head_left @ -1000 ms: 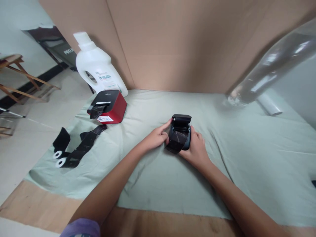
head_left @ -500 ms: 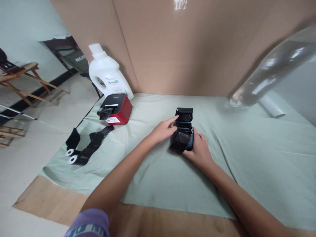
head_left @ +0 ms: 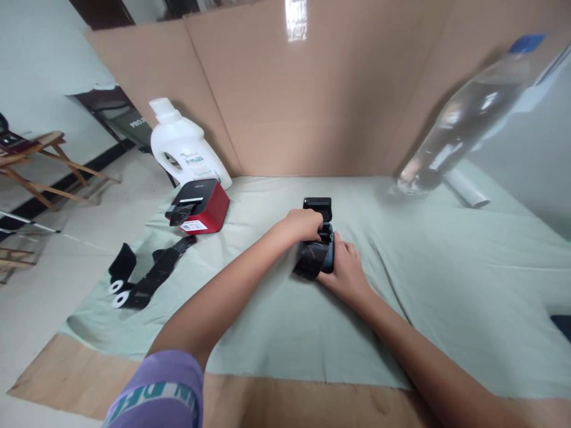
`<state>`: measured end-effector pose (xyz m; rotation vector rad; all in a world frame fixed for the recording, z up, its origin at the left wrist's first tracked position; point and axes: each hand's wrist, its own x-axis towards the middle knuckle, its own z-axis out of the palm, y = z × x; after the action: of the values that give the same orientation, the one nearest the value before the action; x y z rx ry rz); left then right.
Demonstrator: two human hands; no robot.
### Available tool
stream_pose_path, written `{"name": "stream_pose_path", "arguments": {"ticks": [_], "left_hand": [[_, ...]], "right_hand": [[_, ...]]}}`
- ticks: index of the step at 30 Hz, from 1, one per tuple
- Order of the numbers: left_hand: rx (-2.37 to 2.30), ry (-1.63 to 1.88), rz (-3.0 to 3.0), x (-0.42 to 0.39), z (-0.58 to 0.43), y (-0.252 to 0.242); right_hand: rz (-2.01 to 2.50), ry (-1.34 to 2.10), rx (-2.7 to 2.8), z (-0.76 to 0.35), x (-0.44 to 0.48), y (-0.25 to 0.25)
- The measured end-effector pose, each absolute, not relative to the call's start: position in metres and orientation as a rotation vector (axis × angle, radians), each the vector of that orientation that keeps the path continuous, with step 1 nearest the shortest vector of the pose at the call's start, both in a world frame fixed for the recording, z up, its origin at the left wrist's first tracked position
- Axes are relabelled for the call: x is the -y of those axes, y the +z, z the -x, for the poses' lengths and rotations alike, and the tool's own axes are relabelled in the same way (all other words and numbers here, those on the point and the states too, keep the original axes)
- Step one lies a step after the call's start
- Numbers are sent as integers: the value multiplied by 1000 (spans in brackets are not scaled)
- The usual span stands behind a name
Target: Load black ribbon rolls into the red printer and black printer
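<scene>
A small black label printer (head_left: pixel 319 209) stands on the pale green cloth (head_left: pixel 446 279) with its lid raised. A curl of black marbled tape (head_left: pixel 308 260) sticks out of its front. My left hand (head_left: pixel 302 224) lies curled over the printer's top, fingers bent down into the open bay. My right hand (head_left: pixel 343 272) grips the printer's right side and holds it steady.
A red and black printer (head_left: pixel 200 205) sits at the left with black tape strips and two rolls (head_left: pixel 134 279) in front of it. Behind it stands a white detergent jug (head_left: pixel 181 145). A clear bottle (head_left: pixel 464 116) and a white roll (head_left: pixel 466 189) are at the right. Cardboard walls close the back.
My left hand rose from the printer's left side onto its top and curled into the open bay. The right hand kept its grip. The camera tilted up slightly.
</scene>
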<state>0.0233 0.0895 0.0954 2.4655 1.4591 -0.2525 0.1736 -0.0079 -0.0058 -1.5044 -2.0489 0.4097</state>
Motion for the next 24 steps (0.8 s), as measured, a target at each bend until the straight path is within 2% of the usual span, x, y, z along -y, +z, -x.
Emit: {"name": "stream_pose_path", "arguments": {"ticks": [5,9,13,18,24], "left_hand": [[-1457,-113,-2513,-85,-20,113],[-1337,266,-2347,-79,7,119],[-1170,654,-1874,-60,48,103],[-1396,892,-1279,-6,109,71],[-1749,1042,-1428,68,170,54]], "right_hand": [[1471,405,2065,-176,8,-9],[1468,418,2088,-179,7,-10],[1492,457,2099,-180,8,-6],[1558,447,2103,-180,9,-2],[1560,439,2145,-183,7,-5]]}}
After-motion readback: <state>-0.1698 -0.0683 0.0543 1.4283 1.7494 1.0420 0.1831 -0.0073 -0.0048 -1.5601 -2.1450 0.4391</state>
